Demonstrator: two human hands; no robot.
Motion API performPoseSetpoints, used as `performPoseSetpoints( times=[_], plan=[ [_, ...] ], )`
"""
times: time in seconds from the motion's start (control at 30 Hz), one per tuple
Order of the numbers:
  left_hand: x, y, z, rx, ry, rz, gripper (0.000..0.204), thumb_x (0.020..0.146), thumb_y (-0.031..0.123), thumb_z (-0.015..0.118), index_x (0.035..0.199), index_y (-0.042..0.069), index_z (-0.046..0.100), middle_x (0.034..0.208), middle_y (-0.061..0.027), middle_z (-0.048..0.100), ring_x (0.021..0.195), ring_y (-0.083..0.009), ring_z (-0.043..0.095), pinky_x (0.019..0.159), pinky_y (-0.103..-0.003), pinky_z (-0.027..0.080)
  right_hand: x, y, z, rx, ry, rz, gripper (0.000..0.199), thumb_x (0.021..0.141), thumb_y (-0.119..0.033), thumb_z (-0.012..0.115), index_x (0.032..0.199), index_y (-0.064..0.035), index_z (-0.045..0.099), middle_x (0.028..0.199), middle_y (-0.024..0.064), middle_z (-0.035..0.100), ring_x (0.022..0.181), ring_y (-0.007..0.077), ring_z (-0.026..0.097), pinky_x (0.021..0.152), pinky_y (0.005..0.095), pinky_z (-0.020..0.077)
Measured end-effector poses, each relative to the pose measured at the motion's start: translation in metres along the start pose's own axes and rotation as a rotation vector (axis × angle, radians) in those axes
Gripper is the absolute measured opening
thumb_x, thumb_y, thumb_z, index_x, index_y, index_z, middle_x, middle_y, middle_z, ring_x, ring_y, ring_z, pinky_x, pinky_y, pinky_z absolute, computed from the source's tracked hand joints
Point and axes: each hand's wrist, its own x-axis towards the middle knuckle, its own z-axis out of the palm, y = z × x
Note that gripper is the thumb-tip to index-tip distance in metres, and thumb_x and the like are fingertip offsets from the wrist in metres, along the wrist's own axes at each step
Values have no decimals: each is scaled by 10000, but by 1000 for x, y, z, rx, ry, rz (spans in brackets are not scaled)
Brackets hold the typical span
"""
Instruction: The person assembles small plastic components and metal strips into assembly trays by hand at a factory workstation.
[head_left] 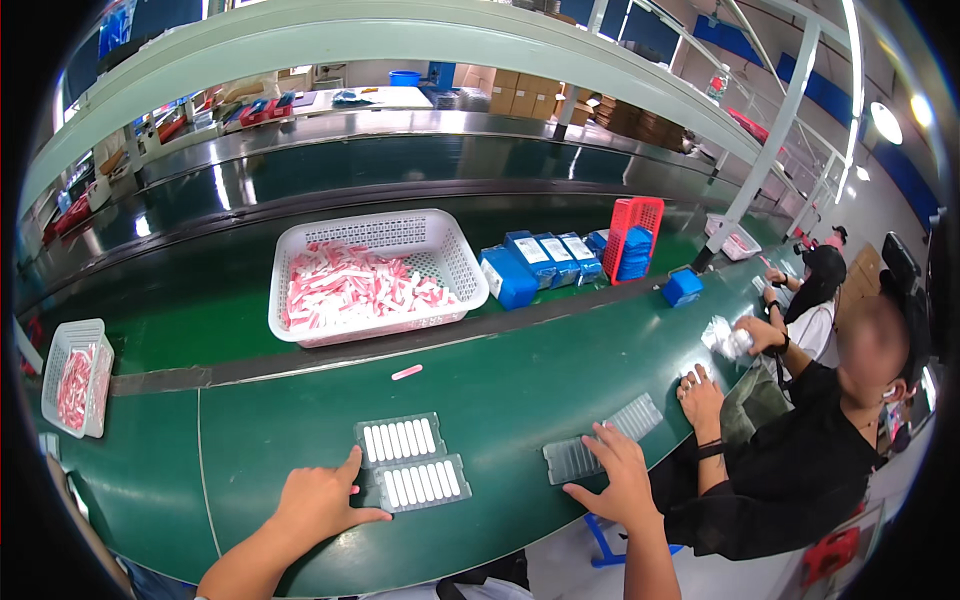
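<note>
Two clear plastic trays lie overlapping in front of me, an upper tray [441, 440] and a lower tray [465, 480]. Each holds a row of several white oblong pieces [420, 483]. My left hand [312, 505] rests at their left edge, thumb and forefinger apart. To the right, my right hand [622, 478] has its fingers spread over two more clear trays, a nearer one [570, 461] and a farther one [637, 414], which show no white pieces. Its fingertips appear to touch them. One pink-and-white strip [407, 372] sits alone on the green table beyond the filled trays.
A large white basket [463, 245] of pink-and-white strips stands beyond the table's dark ledge. Blue packs [512, 280] and a red basket [640, 215] stand right of it. A smaller white basket [95, 400] is far left. At right, a co-worker's hand [702, 405] rests on the table.
</note>
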Motion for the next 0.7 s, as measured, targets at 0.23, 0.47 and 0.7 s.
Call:
performPoseSetpoints(
  times=[0.23,0.47,0.7],
  plan=[
    [41,36,2,-34,57,46,1081,702,727,768,1391,-66,515,808,-57,769,730,-299,753,640,-392,593,-14,29,20,116,31,28,675,695,-392,894,1262,-86,694,1449,237,543,1389,477,454,1144,579,343],
    [126,77,23,-101,137,90,1058,722,721,756,1371,-83,527,860,-100,770,777,-320,753,676,-428,604,-14,51,23,-44,18,99,676,708,-473,863,1274,-132,717,1512,286,466,1427,517,380,1162,580,309],
    [139,89,33,-157,193,156,887,770,699,735,1323,19,598,844,-116,757,771,-344,736,685,-452,587,-33,3,23,-62,-38,16,673,696,-524,850,1252,-163,733,1495,284,482,1370,496,443,1077,544,385]
  ],
)
